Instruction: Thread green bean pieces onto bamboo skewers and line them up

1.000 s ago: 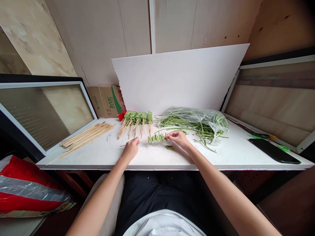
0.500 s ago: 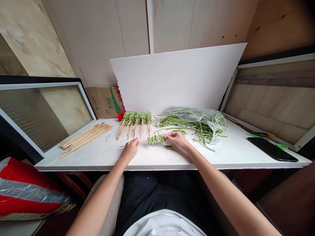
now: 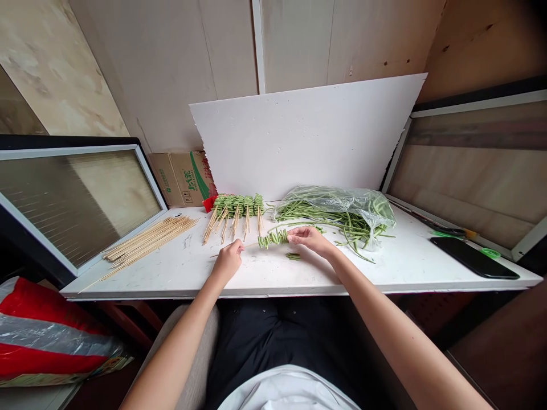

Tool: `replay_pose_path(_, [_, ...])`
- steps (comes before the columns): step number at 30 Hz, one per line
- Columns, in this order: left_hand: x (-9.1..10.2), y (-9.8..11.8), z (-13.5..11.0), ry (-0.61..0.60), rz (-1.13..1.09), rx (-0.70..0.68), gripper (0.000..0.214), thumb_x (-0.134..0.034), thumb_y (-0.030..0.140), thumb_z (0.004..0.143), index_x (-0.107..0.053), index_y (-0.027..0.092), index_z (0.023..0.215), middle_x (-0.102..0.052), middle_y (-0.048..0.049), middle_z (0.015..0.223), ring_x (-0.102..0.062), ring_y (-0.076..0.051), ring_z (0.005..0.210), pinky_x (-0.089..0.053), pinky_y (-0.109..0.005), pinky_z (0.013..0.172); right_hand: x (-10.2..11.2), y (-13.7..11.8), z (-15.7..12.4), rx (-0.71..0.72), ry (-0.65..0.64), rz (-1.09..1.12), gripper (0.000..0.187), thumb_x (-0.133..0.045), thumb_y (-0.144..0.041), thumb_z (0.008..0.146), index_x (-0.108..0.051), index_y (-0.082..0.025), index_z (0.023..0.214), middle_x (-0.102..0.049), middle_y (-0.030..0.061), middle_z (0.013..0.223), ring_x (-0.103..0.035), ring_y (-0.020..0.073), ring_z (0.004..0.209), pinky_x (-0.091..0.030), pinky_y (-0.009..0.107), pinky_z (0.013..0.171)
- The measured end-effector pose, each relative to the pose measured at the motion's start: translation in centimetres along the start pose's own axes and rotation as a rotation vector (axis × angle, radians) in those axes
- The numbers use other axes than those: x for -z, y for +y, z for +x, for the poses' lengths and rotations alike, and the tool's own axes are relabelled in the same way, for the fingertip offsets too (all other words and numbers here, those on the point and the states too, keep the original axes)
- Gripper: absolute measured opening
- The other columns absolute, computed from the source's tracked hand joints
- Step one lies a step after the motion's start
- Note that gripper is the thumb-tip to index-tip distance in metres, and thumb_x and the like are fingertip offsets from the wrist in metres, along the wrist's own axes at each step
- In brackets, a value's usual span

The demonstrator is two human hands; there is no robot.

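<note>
My left hand (image 3: pixel 229 256) is closed around a thin bamboo skewer (image 3: pixel 251 245), whose bare end sticks out to its left. Cut green bean pieces (image 3: pixel 273 239) are threaded crosswise along the skewer's right part. At that right end, the fingers of my right hand (image 3: pixel 311 239) pinch a bean piece; the skewer's tip is hidden by them. A few short cut beans (image 3: pixel 293 256) lie on the white table just below my right hand. Behind it, more cut pieces (image 3: pixel 319 229) show in part.
Finished bean skewers (image 3: pixel 238 206) are piled at the back, left of centre. Bare skewers (image 3: pixel 149 242) lie at the left. Long beans (image 3: pixel 316 213) spill from a clear plastic bag (image 3: pixel 376 210). A black phone (image 3: pixel 474 258) and scissors (image 3: pixel 448 229) lie right. A white board (image 3: pixel 303 136) stands behind.
Both hands and the skewer have shifted very slightly to the right in the picture, with the view itself moving a little. The grip of each hand looks the same.
</note>
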State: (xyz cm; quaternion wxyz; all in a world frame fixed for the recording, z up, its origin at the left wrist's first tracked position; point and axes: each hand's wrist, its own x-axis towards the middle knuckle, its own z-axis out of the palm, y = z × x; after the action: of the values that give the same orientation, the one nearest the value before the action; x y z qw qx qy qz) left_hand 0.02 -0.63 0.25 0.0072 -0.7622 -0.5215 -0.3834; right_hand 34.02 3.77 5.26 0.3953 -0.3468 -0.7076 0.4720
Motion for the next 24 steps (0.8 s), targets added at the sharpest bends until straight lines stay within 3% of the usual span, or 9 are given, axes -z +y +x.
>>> replay_pose_path(2, [-0.1, -0.1, 0.1, 0.027, 0.016, 0.028, 0.022, -0.047, 0.005, 0.091, -0.058, 0.023, 0.088, -0.075, -0.0055, 0.089, -0.073, -0.022, 0.083, -0.049, -0.028, 0.069, 1.0, 0.0, 0.2, 0.008, -0.032, -0.085, 0.047, -0.084, -0.056, 0.076, -0.082, -0.022, 0.108, -0.080, 0.0104, 0.107, -0.072, 0.0291, 0.098, -0.055, 0.039, 0.086])
replay_pose_path(4, [-0.1, -0.3, 0.1, 0.052, 0.029, 0.050, 0.022, -0.047, 0.005, 0.091, -0.058, 0.024, 0.089, -0.076, -0.0055, 0.089, -0.074, -0.023, 0.085, -0.049, -0.029, 0.070, 1.9, 0.3, 0.5, 0.015, -0.052, -0.224, 0.039, -0.083, -0.053, 0.077, -0.084, -0.024, 0.102, -0.081, 0.0100, 0.104, -0.073, 0.0301, 0.096, -0.055, 0.040, 0.085])
replay_pose_path(9, [-0.1, -0.5, 0.0, 0.046, 0.025, 0.042, 0.025, -0.046, 0.003, 0.090, -0.058, 0.024, 0.091, -0.076, -0.0050, 0.091, -0.074, -0.022, 0.088, -0.049, -0.028, 0.071, 2.6, 0.8, 0.6, -0.060, -0.118, -0.457, 0.022, -0.090, -0.046, 0.067, -0.086, -0.029, 0.081, -0.082, 0.0078, 0.085, -0.072, 0.0279, 0.075, -0.051, 0.034, 0.063])
replay_pose_path(13, [-0.2, -0.5, 0.0, 0.040, -0.001, 0.029, 0.022, -0.047, 0.005, 0.092, -0.058, 0.024, 0.091, -0.076, -0.0050, 0.089, -0.075, -0.022, 0.088, -0.049, -0.027, 0.070, 1.9, 0.4, 0.3, -0.115, -0.160, -0.525, 0.018, -0.091, -0.043, 0.064, -0.086, -0.030, 0.075, -0.081, 0.0061, 0.083, -0.069, 0.0263, 0.067, -0.047, 0.034, 0.059])
replay_pose_path(19, [-0.3, -0.6, 0.0, 0.031, -0.005, 0.023, 0.021, -0.046, 0.006, 0.093, -0.058, 0.024, 0.091, -0.075, -0.0046, 0.086, -0.074, -0.022, 0.086, -0.048, -0.027, 0.069, 1.4, -0.3, 0.1, -0.077, -0.155, -0.586, 0.016, -0.093, -0.038, 0.059, -0.084, -0.028, 0.067, -0.079, 0.0065, 0.075, -0.065, 0.0222, 0.058, -0.044, 0.033, 0.054])
replay_pose_path(24, [-0.2, -0.4, 0.0, 0.033, 0.011, 0.018, 0.019, -0.046, 0.009, 0.095, -0.058, 0.024, 0.091, -0.075, -0.0048, 0.087, -0.073, -0.022, 0.083, -0.047, -0.027, 0.068, 1.6, -0.3, 0.2, 0.025, -0.059, -0.453, 0.024, -0.090, -0.046, 0.068, -0.083, -0.026, 0.077, -0.080, 0.0091, 0.083, -0.071, 0.0267, 0.073, -0.052, 0.034, 0.063])
